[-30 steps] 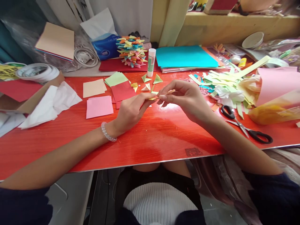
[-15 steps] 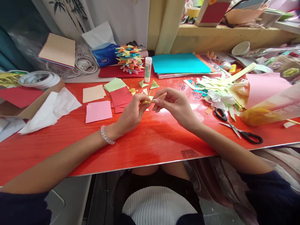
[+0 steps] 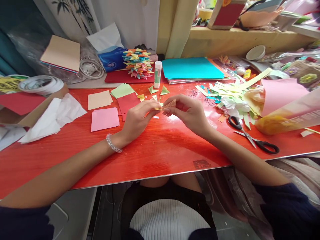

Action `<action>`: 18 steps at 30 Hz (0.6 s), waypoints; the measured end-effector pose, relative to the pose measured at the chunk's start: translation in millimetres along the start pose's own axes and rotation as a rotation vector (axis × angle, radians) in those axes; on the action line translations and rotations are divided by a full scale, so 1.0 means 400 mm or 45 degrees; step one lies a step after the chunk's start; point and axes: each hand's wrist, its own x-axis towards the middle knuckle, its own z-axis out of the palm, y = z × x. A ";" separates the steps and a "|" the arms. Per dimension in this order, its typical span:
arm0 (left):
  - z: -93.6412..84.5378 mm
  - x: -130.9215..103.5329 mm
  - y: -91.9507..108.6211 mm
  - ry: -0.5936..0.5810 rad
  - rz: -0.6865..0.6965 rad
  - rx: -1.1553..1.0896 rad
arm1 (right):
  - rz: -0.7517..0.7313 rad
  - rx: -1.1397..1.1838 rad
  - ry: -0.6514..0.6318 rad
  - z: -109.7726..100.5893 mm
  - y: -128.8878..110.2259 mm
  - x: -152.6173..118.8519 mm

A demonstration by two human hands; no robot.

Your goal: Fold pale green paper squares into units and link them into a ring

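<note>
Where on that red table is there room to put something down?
Widest: the red table between the left forearm and right forearm, from the hands to the near edge. A smaller one lies between the white tissue, the pink paper squares and the left forearm. It is crowded behind the hands, near the glue stick, and around the paper strips.

Both hands pinching, fingertips together

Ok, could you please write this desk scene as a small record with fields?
left hand: pinches yellow folded paper
right hand: holds orange folded paper
paper squares: pink, beige, green, red
glue stick: upright, beyond the hands
scissors: blades apart, right of the hands
paper strips: loose pile, right side
spiky paper model: behind, left of the glue stick
table: red
</note>
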 end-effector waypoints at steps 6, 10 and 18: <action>-0.004 -0.001 0.006 -0.015 0.004 -0.119 | -0.039 -0.001 0.064 -0.008 -0.008 0.002; -0.006 -0.001 0.010 -0.026 -0.001 -0.129 | -0.082 0.003 0.086 -0.011 -0.017 0.005; 0.003 0.006 0.002 -0.175 -0.616 -0.645 | 0.227 0.130 0.018 -0.026 -0.029 0.021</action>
